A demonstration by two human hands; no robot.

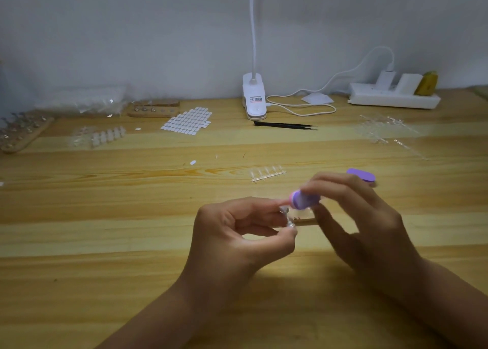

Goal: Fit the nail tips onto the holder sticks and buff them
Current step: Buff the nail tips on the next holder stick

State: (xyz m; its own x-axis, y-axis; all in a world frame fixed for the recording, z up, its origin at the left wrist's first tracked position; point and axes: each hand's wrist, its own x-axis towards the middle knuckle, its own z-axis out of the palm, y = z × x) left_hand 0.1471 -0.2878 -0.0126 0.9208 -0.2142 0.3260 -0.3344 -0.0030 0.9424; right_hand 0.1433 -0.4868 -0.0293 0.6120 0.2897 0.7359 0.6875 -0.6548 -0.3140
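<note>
Buffer (303, 200) (purple) gripped in curled right hand (364, 216), left hand (232, 235) pinching holder stick (303, 220)

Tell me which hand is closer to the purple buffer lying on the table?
Right. The right hand is just in front of the lying buffer; the left hand is farther away, off to its left.

Dim, soft, perhaps edge-blurred
</note>
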